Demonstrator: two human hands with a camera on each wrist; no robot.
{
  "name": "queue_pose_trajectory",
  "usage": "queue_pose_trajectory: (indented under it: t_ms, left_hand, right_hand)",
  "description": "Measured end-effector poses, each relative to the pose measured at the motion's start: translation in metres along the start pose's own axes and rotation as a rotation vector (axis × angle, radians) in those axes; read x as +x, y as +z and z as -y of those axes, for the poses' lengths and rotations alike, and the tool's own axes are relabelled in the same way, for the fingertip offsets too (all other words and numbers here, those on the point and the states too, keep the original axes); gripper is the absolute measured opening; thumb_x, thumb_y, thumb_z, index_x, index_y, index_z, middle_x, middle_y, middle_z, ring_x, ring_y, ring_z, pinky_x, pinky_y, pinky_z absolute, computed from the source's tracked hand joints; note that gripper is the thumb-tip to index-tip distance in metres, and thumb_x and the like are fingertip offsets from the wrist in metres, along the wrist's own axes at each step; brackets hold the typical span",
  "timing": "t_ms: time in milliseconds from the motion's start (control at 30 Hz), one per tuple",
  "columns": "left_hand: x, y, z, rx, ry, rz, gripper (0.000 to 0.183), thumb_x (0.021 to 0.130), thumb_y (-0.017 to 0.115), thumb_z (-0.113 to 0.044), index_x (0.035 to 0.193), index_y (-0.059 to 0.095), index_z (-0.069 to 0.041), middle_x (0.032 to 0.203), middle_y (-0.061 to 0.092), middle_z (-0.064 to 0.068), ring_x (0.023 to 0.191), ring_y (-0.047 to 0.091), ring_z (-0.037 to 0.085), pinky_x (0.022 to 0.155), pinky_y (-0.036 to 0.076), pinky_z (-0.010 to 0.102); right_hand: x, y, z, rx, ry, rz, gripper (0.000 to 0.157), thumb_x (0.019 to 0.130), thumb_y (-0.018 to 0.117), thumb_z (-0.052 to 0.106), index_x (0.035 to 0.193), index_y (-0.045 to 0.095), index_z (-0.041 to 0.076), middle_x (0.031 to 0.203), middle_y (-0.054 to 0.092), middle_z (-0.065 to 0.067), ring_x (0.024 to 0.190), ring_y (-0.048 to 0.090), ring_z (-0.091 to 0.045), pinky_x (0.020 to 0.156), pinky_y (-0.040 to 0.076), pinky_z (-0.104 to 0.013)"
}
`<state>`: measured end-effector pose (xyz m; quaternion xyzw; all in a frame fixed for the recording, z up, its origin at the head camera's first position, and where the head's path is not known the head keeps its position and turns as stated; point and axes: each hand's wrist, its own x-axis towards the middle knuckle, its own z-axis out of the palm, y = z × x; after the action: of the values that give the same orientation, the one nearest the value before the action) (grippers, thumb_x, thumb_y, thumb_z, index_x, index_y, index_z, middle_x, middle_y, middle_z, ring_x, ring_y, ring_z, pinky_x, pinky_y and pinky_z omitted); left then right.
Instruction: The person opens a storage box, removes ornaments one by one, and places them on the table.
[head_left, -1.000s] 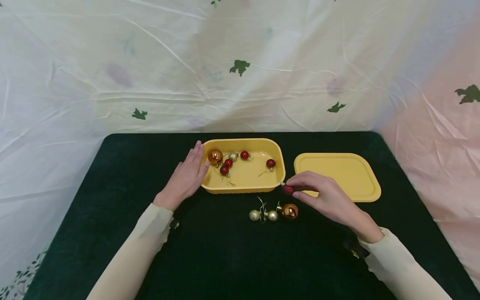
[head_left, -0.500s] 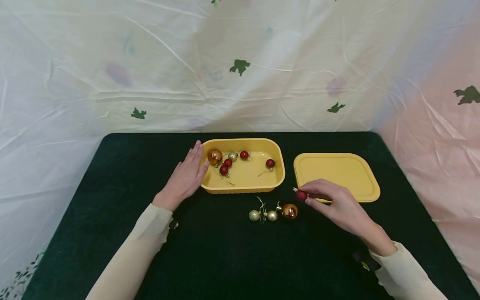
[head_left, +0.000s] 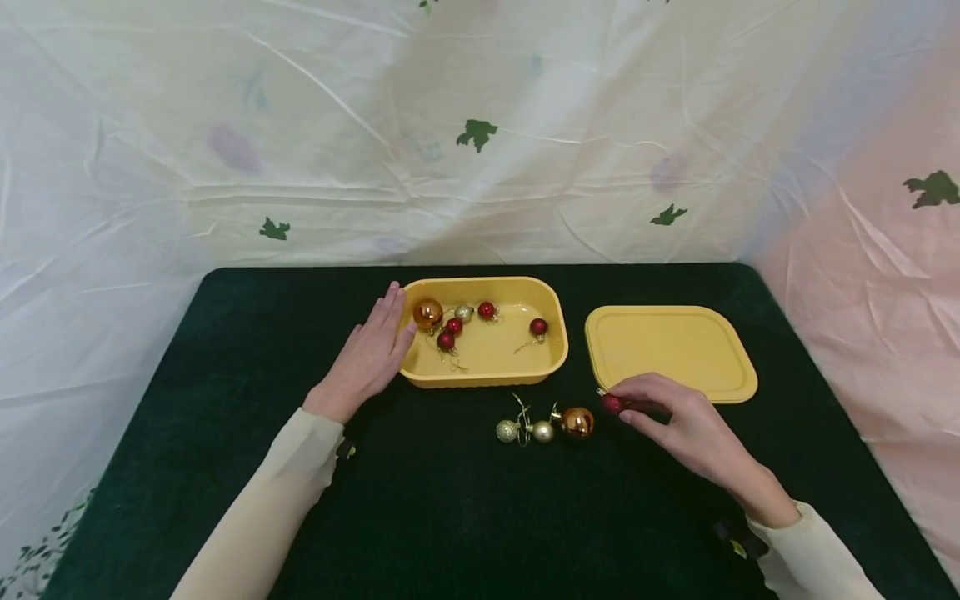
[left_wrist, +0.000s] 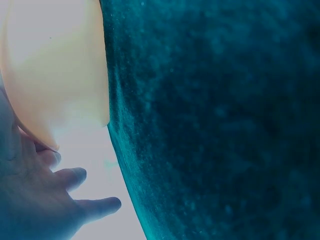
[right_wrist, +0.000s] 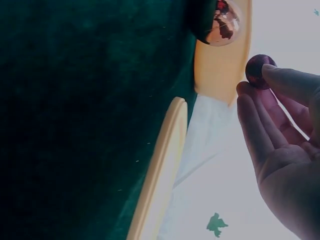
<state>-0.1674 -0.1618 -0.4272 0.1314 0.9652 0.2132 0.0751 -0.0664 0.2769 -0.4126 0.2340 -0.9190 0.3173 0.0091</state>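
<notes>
Dark red bauble (head_left: 612, 403), one: at the fingertips of the right hand (head_left: 686, 429), pinched between thumb and fingers. Probably light, stiff, smooth enough to slip, perhaps brittle; best held lightly across its widest part, or by the small cap (head_left: 602, 391).

Copper bauble (head_left: 578, 422), one, larger, glossy: left of the right hand, on the tabletop (head_left: 465, 525); likely slicker, wanting a wider pinch. Gold baubles (head_left: 543, 431), two: farther left, near its cord.

Yellow lid (head_left: 671, 350), one: just beyond the right hand.

Yellow box (head_left: 483, 382), one, baubles inside: right of the left hand (head_left: 367, 358), which rests unclenched against its end, grasping nothing.
</notes>
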Motion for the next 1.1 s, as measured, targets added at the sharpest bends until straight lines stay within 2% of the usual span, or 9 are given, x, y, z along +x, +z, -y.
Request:
queue_pose_trajectory:
  t_ms: [233, 567, 900, 1100]
  left_hand:
    - [0.0, 0.0, 0.0, 0.002, 0.0, -0.002, 0.071, 0.112, 0.022, -0.05, 0.166, -0.006, -0.014, 0.173, -0.014, 0.001, 0.159, 0.002, 0.033, 0.122, 0.015, 0.066]
    - [0.0, -0.001, -0.002, -0.009, -0.01, -0.004, 0.07, 0.113, 0.028, -0.045, 0.167, -0.004, -0.013, 0.173, -0.012, 0.001, 0.159, 0.003, 0.033, 0.122, 0.015, 0.067]
    - [0.0, -0.001, -0.002, -0.011, -0.008, -0.001, 0.07, 0.113, 0.028, -0.044, 0.167, -0.004, -0.013, 0.173, -0.012, 0.002, 0.159, 0.003, 0.034, 0.122, 0.015, 0.067]
    - [0.0, 0.0, -0.002, -0.01, -0.01, -0.002, 0.07, 0.113, 0.028, -0.044, 0.167, -0.004, -0.013, 0.173, -0.012, 0.002, 0.159, 0.003, 0.034, 0.122, 0.015, 0.066]
  right_hand:
    - [-0.006, 0.007, -0.008, -0.008, 0.014, -0.002, 0.04, 0.09, 0.08, 0.007, 0.125, 0.07, 0.024, 0.117, 0.069, 0.015, 0.107, 0.066, -0.006, 0.089, 0.057, -0.03]
    - [-0.008, 0.014, -0.015, 0.035, 0.054, 0.069, 0.04, 0.091, 0.078, 0.008, 0.126, 0.069, 0.024, 0.116, 0.068, 0.014, 0.106, 0.066, -0.005, 0.089, 0.058, -0.033]
    - [-0.008, 0.015, -0.018, 0.08, 0.079, 0.108, 0.041, 0.09, 0.076, 0.004, 0.126, 0.068, 0.022, 0.117, 0.068, 0.01, 0.105, 0.068, -0.006, 0.089, 0.059, -0.03]
    - [-0.009, 0.017, -0.02, 0.096, 0.075, 0.111, 0.038, 0.091, 0.076, 0.006, 0.125, 0.069, 0.02, 0.115, 0.069, 0.007, 0.104, 0.069, -0.01, 0.088, 0.06, -0.034]
